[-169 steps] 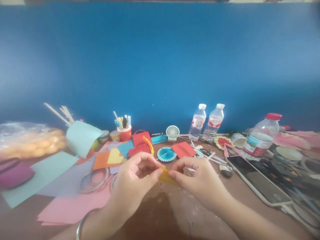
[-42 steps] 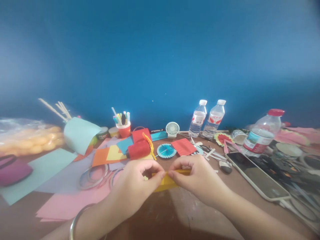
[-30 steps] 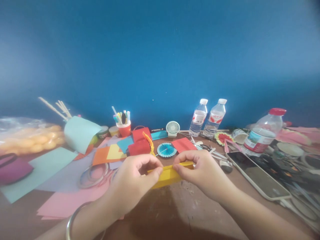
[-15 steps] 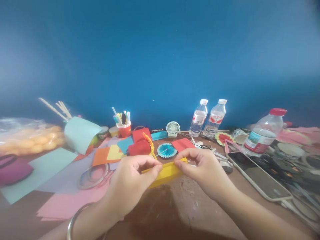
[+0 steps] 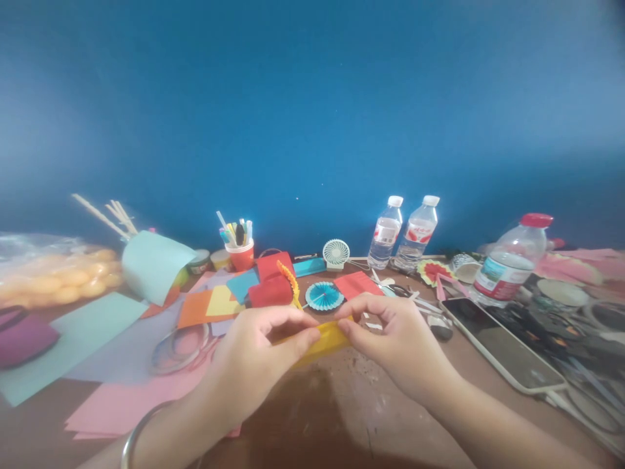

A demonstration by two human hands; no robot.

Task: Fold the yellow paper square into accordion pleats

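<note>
A narrow folded strip of yellow paper (image 5: 323, 344) is held level between both hands above the brown table. My left hand (image 5: 266, 355) pinches its left part between thumb and fingers, with a metal bangle on that wrist. My right hand (image 5: 398, 335) pinches the strip near its right end. Just beyond the strip lie a blue pleated paper rosette (image 5: 325, 296), an orange-yellow pleated strip (image 5: 291, 281) and a red folded paper (image 5: 358, 284).
Coloured sheets, such as pink paper (image 5: 117, 407), cover the left side. A cup of pens (image 5: 241, 254), a small fan (image 5: 336, 253) and two water bottles (image 5: 385, 234) stand along the back. A phone (image 5: 502, 345) and a larger bottle (image 5: 510, 260) are at right.
The hands have drawn slightly closer together on the yellow strip, and its right end now shows less beyond my right fingers. The whole view has shifted slightly.
</note>
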